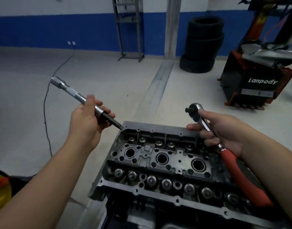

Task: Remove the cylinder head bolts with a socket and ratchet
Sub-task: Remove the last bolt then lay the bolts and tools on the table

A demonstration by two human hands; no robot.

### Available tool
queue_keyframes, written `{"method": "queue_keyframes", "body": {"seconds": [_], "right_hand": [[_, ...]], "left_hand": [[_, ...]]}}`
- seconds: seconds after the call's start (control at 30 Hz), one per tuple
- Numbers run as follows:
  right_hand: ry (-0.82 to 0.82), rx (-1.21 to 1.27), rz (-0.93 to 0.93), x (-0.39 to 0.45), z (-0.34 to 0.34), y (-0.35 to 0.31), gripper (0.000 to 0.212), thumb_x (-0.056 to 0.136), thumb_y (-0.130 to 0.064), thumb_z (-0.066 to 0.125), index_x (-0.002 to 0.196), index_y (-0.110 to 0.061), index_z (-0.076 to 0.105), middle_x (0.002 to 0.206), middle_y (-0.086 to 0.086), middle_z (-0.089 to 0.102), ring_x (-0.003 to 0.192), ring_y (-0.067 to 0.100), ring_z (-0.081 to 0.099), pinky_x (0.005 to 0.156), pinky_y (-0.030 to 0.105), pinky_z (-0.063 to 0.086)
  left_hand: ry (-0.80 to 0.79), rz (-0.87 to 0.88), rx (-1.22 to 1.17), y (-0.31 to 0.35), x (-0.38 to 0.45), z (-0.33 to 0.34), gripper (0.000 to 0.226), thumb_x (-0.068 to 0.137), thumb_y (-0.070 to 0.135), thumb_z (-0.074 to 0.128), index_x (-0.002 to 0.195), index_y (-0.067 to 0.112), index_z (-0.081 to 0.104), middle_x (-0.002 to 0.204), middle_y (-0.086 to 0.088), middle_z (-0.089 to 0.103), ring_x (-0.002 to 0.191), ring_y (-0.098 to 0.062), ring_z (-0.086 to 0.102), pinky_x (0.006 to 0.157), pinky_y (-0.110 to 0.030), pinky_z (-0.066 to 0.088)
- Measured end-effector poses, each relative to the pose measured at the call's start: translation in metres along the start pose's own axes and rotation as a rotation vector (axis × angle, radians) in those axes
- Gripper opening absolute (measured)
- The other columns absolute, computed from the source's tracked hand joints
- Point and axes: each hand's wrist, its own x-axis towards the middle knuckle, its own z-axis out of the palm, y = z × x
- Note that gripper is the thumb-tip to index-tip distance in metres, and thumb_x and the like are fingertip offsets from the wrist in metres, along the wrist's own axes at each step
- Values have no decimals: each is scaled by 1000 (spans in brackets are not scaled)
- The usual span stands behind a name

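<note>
A grey cylinder head (160, 164) with valve springs and three round plug wells lies below my hands. My left hand (87, 119) grips a long silver extension bar with a dark bit socket (76, 95); its bit tip hovers just above the head's far left corner, its square-drive end points up and left. My right hand (224, 133) holds a chrome ratchet (206, 124) with a red handle by its shaft, above the head's far right end. The ratchet's drive square is bare and points left. The two tools are apart.
A stack of black tyres (203, 45) stands at the back wall. A red and black tyre machine (257, 80) is at the right. A black cable (47, 113) runs across the grey floor on the left. A yellow object (0, 187) sits at the left edge.
</note>
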Motion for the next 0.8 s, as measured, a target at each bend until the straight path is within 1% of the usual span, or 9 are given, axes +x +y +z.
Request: {"method": "queue_keyframes", "body": {"seconds": [0.07,0.13,0.23,0.3,0.4,0.5,0.6,0.73,0.8], "right_hand": [[-14,-17,-13,-4,5,5,23,103,-35,50,100,-12,50,74,12,71,36,5,36,28,14,24],[-33,-40,-42,-16,9,11,25,104,-37,49,100,-12,49,71,9,70,36,4,36,28,13,24],[-27,-55,-91,-52,13,29,27,105,-40,47,108,-13,48,71,8,70,36,3,36,28,12,24],[-10,-33,-108,-77,17,34,20,106,-36,44,112,-16,48,72,11,70,35,3,37,28,12,25],[30,-32,-136,-100,19,50,12,108,-30,42,115,-22,48,70,14,69,34,4,39,28,14,26],[76,-54,-184,-114,16,69,17,108,-27,42,123,-23,48,68,14,69,34,6,39,28,14,26],[119,-92,-204,-120,5,80,20,107,-26,43,126,-22,49,70,13,70,37,6,42,29,15,27],[144,-107,-207,-119,-4,80,16,106,-26,45,116,-17,52,75,14,70,39,7,42,30,16,27],[156,-124,-198,-117,-3,78,15,106,-26,45,114,-16,52,75,13,70,39,7,43,30,16,28]], "left_hand": [[-48,38,-3,-11,-8,2,37,103,49,52,94,14,58,65,0,67,62,-20,70,61,-34,60],[-103,53,-8,-16,-22,5,38,100,50,57,97,13,59,68,-2,70,66,-21,73,60,-33,60],[-172,40,-29,-18,-58,7,41,98,52,60,101,11,59,69,-2,72,69,-21,75,62,-33,60],[-191,3,-15,-10,-80,13,40,100,50,59,101,10,58,65,-1,72,65,-19,74,59,-32,60],[-194,-50,12,-11,-110,21,38,102,46,58,100,9,58,66,-3,72,62,-19,74,54,-31,59],[-204,-69,25,-19,-128,21,37,103,43,57,100,6,58,75,-9,73,63,-20,75,51,-29,57],[-180,-87,-8,-23,-127,17,36,103,42,59,100,6,59,79,-10,73,69,-24,77,52,-32,58],[-112,-122,-90,-24,-115,7,36,102,44,59,100,8,60,71,-5,75,72,-23,78,61,-36,61],[-68,-160,-161,-26,-110,4,37,101,45,61,102,7,61,74,-5,75,71,-20,78,64,-36,63]]}}
